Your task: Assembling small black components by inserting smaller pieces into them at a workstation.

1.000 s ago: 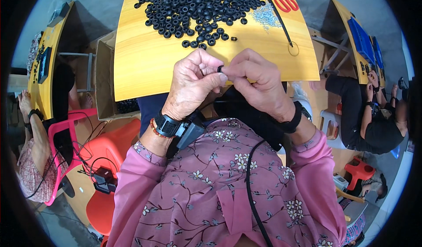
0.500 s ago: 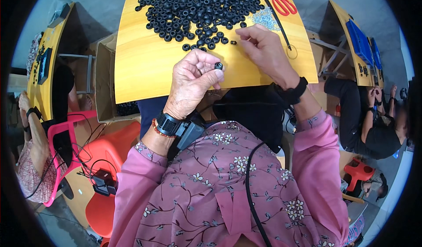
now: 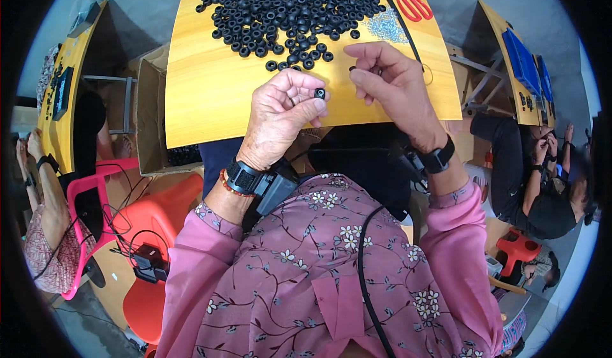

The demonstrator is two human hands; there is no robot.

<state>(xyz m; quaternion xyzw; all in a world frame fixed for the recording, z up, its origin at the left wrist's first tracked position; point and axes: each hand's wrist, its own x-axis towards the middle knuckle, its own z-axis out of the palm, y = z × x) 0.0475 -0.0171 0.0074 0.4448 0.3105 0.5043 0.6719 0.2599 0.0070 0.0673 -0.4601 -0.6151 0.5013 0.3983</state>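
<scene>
Over one yellow table [image 3: 213,96], left hand [image 3: 277,116] pinches one piece [image 3: 320,93] (black).

Worktables [image 3: 213,96], piled black rings [image 3: 306,6] and co-workers [image 3: 553,212] show a workshop.

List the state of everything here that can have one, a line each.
Left hand: closed, pinching a small black part
Right hand: small dark piece at the thumb tip
Black rings: heaped, some apart from the pile
Silvery bits: loose patch
Scissors: lying on the table; blades open or shut, unclear
Cardboard box: open-topped
</scene>
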